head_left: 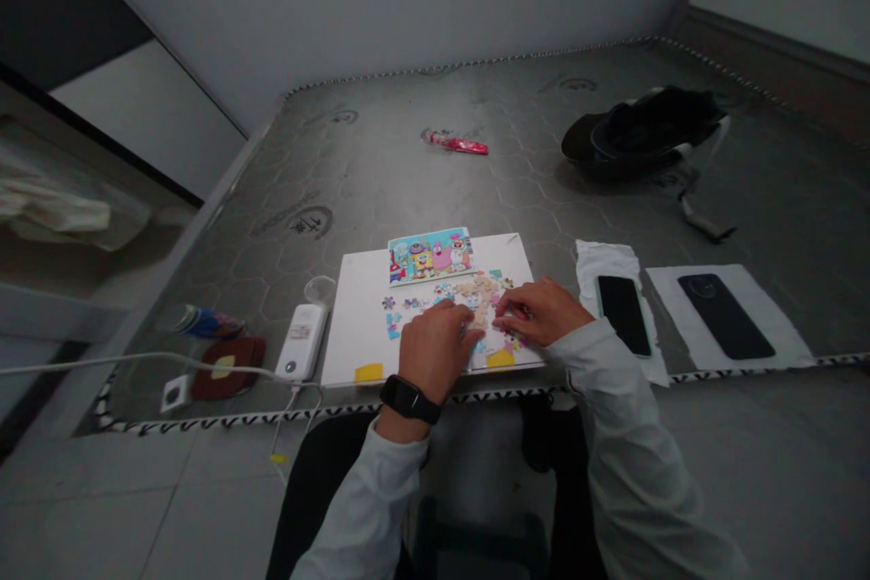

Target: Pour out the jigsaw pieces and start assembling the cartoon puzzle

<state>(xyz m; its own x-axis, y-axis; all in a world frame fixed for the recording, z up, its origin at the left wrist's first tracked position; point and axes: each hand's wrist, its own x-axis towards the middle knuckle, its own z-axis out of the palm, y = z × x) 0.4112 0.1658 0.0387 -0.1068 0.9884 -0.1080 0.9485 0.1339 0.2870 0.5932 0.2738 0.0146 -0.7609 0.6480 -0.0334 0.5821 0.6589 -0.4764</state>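
Note:
A white board (353, 326) lies on the near edge of a grey mattress (408, 163). On it sit a colourful cartoon reference picture (430, 255) and several loose and partly joined jigsaw pieces (476, 294). My left hand (435, 349), with a black watch on the wrist, rests knuckles up on the board with fingers curled onto the pieces. My right hand (540, 311) lies beside it, fingers pressed together on pieces near the board's right side. What the fingertips pinch is too small to make out.
A white power bank (302, 342) with a cable lies left of the board, by a dark red case (227, 367) and a small bottle (204, 323). Two black phones (623, 314) (725, 315) rest on white cloths at right. A black helmet (645, 131) and red wrapper (459, 143) lie farther back.

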